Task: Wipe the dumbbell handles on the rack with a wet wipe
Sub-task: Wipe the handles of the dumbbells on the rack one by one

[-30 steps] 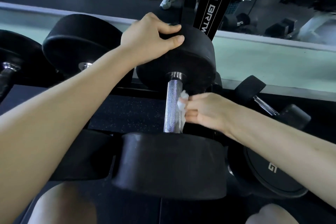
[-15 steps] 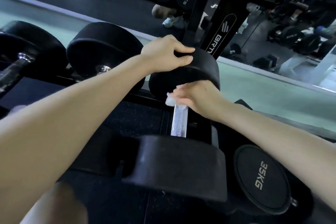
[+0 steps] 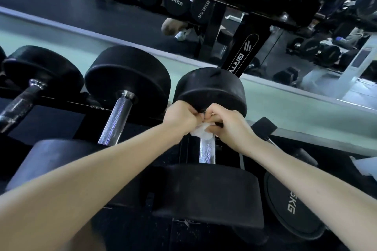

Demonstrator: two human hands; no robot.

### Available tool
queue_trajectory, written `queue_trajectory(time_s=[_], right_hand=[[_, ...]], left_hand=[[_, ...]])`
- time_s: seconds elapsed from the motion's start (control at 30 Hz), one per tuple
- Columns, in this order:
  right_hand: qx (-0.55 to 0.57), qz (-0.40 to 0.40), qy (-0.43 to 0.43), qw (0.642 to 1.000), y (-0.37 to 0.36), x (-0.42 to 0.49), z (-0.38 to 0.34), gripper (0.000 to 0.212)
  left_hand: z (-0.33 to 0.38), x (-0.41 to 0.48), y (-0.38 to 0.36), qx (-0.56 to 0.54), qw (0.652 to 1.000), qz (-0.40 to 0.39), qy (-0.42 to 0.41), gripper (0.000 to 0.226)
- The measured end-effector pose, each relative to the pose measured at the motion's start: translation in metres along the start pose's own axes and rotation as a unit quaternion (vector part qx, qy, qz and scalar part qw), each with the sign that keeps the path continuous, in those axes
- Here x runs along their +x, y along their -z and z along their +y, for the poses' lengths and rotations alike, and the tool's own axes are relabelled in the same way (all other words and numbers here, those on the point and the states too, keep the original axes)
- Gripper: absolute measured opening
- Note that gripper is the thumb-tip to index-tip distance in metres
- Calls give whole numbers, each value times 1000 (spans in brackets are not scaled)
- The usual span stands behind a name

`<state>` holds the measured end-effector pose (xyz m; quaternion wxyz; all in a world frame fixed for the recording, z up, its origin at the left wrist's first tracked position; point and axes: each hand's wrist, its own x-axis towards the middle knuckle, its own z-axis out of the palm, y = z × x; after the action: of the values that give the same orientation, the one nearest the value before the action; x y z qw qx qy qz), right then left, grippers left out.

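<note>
Both hands are meeting at the far end of one handle. Left hand (image 3: pixel 181 117) is curling tight, knuckles up, pinching the wipe (image 3: pixel 201 131). Right hand (image 3: pixel 230 126) is curling round the same wipe from the other side. Fingertips of the two are touching just under the far head.

Mirror (image 3: pixel 122 18) is running along the wall behind, reflecting more weights and gym floor.

Rack (image 3: pixel 67 103) is carrying three dumbbells side by side on this tier, handles pointing toward the camera. Upright (image 3: pixel 246 51) with a white logo is rising behind the right one.

Dumbbell (image 3: pixel 210 89) being wiped is sitting rightmost of the three, black round heads at both ends. Mid dumbbell (image 3: pixel 127 79) is lying just beside it, bare knurled grip showing. Left dumbbell (image 3: pixel 44 71) is lying further over, its grip darker. Low dumbbell (image 3: pixel 291 204), marked "5KG" on its face, is sitting down at right, partly behind the right forearm.

Handle (image 3: pixel 207 152) is showing silver and knurled between the hands and the near head.

Wipe, white and bunched, is sitting against the handle's far end, mostly hidden by fingers
</note>
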<state>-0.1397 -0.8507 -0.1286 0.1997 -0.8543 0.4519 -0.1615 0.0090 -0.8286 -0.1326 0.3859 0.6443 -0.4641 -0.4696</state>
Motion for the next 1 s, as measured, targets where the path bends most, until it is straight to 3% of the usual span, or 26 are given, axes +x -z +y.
queue_trajectory(time_s=[0.07,0.1,0.3,0.37,0.47,0.53,0.6,0.67,0.8,0.87,1.0], right_hand=[[33,38,-21,999,-3,-2,0,29],[53,47,-27,997,-5,-3,0,28],[194,93,-63,975,1,-15,9,23],[134,173,-34,975,15,-25,10,21],[-89,303,89,945,35,-26,13,20],[-134,305,134,933,38,-18,15,24],[-160,293,159,929,32,-12,17,26],[-200,290,194,915,22,-12,20,28],[-260,294,204,897,11,-6,29,36],[-242,298,182,905,12,2,32,40],[-225,294,190,909,16,9,39,60]], left_hand=[[-1,3,-6,-11,999,-17,26,46],[-3,5,-9,-25,999,-25,41,48],[-12,11,-11,-128,981,-81,120,34],[-14,11,-14,-155,973,-86,148,35],[-13,17,-22,-184,964,-54,186,40],[-12,20,-27,-201,960,-36,189,41],[-14,19,-30,-190,964,-44,180,27],[-20,12,-29,-148,970,-60,182,18],[-29,-4,-26,-56,971,-113,202,23],[-20,-4,-25,-62,972,-124,191,25],[3,15,-24,-163,966,-66,189,17]])
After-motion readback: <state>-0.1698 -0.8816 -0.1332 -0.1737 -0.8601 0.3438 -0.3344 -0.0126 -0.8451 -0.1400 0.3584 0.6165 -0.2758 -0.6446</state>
